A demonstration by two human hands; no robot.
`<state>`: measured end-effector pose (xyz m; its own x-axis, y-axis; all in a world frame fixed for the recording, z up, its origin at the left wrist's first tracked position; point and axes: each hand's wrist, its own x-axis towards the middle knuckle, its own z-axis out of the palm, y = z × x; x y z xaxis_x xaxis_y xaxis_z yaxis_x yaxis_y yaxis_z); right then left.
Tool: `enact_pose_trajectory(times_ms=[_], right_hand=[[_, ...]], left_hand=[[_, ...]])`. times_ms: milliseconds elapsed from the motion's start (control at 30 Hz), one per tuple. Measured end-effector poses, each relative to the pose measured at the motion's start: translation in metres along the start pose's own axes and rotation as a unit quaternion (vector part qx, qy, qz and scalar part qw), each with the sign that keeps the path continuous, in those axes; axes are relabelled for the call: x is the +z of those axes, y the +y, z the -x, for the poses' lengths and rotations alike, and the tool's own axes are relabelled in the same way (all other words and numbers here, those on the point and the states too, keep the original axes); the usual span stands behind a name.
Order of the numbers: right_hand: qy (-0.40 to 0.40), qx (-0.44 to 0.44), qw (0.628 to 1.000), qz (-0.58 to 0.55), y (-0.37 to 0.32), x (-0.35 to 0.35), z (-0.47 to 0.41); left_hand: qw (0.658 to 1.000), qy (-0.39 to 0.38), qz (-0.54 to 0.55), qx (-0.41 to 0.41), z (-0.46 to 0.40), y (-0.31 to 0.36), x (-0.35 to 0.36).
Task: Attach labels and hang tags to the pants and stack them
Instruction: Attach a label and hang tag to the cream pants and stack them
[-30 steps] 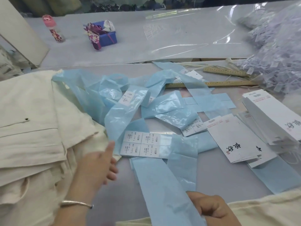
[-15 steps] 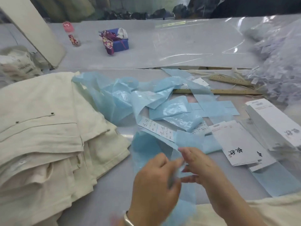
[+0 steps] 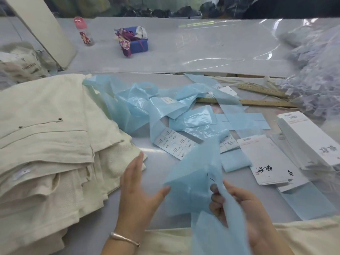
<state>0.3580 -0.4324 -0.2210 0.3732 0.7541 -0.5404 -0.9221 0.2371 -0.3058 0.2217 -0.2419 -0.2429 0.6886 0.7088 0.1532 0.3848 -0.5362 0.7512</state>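
We see a grey table bearing a stack of cream pants at left, blue backing strips, a sticker-label sheet, white hang tags and wooden rulers.

The white stickers on the blue backing strip carry "1103#" several times over, and one shows an "L"; the finer print beside it is too small to read. The hang tags bear large black brush characters with a small red seal, which I can't make out. Dark lettering runs along the bag at far left, too blurred to read.
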Motion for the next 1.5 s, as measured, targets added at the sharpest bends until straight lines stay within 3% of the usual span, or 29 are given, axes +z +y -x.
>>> enact_pose_trajectory(times_ms=[100, 133, 233, 300, 400, 500, 567, 700, 767, 833, 900, 967, 1033, 1067, 1100, 1133, 1167, 1200, 1267, 1333, 1367, 1400, 1433, 1467, 1500], right_hand=[[0.025, 0.005, 0.994, 0.109, -0.006, -0.003, -0.002], [0.024, -0.011, 0.992, 0.124, -0.011, -0.002, -0.003], [-0.078, 0.018, 0.996, 0.050, -0.026, 0.004, 0.005], [-0.120, 0.023, 0.990, 0.066, -0.037, 0.011, 0.013], [-0.045, -0.060, 0.994, 0.077, -0.048, 0.016, 0.016], [0.031, -0.159, 0.987, -0.001, -0.060, 0.012, 0.018], [0.041, -0.177, 0.983, -0.032, -0.065, 0.007, 0.020], [0.106, -0.214, 0.968, 0.081, -0.062, 0.003, 0.023], [0.206, -0.345, 0.897, 0.185, -0.057, 0.002, 0.026], [0.266, -0.508, 0.767, 0.289, -0.049, 0.006, 0.036], [0.247, -0.623, 0.635, 0.385, -0.036, 0.013, 0.048], [0.167, -0.631, 0.551, 0.520, -0.012, 0.020, 0.049], [0.131, -0.523, 0.494, 0.682, 0.010, 0.023, 0.034], [0.152, -0.445, 0.486, 0.736, 0.020, 0.021, 0.023], [0.183, -0.375, 0.514, 0.749, 0.028, 0.019, 0.013], [0.208, -0.324, 0.585, 0.714, 0.032, 0.018, 0.005], [0.215, -0.296, 0.681, 0.634, 0.032, 0.017, -0.002], [0.209, -0.284, 0.769, 0.533, 0.030, 0.014, -0.008], [0.161, -0.231, 0.881, 0.381, 0.021, 0.005, -0.014], [0.091, -0.177, 0.935, 0.293, 0.015, 0.000, -0.014], [0.078, -0.172, 0.939, 0.287, 0.013, -0.001, -0.011], [0.086, -0.193, 0.928, 0.306, 0.012, -0.002, -0.009], [0.127, -0.244, 0.893, 0.357, 0.011, -0.004, -0.006], [0.196, -0.326, 0.817, 0.433, 0.008, -0.007, -0.002], [0.277, -0.414, 0.695, 0.518, 0.003, -0.009, 0.002]], left_hand=[[0.990, -0.106, 0.023, 0.086, -0.005, 0.009, 0.009], [0.988, -0.114, 0.019, 0.105, -0.008, 0.013, 0.014], [0.989, -0.080, 0.038, 0.117, -0.013, 0.024, 0.026], [0.991, -0.060, 0.091, 0.078, -0.017, 0.031, 0.029], [0.979, -0.094, 0.182, -0.002, -0.025, 0.040, 0.026], [0.956, -0.144, 0.250, -0.059, -0.033, 0.045, 0.019], [0.931, -0.168, 0.303, -0.111, -0.036, 0.046, 0.015], [0.901, -0.168, 0.354, -0.187, -0.036, 0.051, 0.009], [0.909, -0.119, 0.341, -0.208, -0.036, 0.051, 0.009], [0.901, -0.067, 0.353, -0.244, -0.038, 0.049, 0.010], [0.867, -0.048, 0.412, -0.276, -0.039, 0.052, 0.008], [0.841, -0.065, 0.459, -0.278, -0.039, 0.057, 0.008], [0.823, -0.113, 0.495, -0.256, -0.036, 0.065, 0.010], [0.808, -0.152, 0.517, -0.239, -0.034, 0.069, 0.011], [0.786, -0.198, 0.541, -0.223, -0.032, 0.073, 0.011], [0.764, -0.245, 0.561, -0.205, -0.031, 0.075, 0.012], [0.748, -0.285, 0.570, -0.185, -0.029, 0.077, 0.010], [0.752, -0.313, 0.557, -0.163, -0.028, 0.074, 0.009], [0.794, -0.314, 0.504, -0.128, -0.026, 0.061, 0.007], [0.897, -0.223, 0.367, -0.102, -0.021, 0.043, 0.006], [0.950, -0.174, 0.249, -0.076, -0.019, 0.035, 0.007], [0.981, -0.160, 0.104, -0.037, -0.016, 0.027, 0.008], [0.984, -0.173, -0.033, -0.003, -0.012, 0.021, 0.012], [0.973, -0.188, -0.133, 0.012, -0.008, 0.015, 0.018], [0.965, -0.190, -0.181, 0.016, -0.005, 0.009, 0.024]])
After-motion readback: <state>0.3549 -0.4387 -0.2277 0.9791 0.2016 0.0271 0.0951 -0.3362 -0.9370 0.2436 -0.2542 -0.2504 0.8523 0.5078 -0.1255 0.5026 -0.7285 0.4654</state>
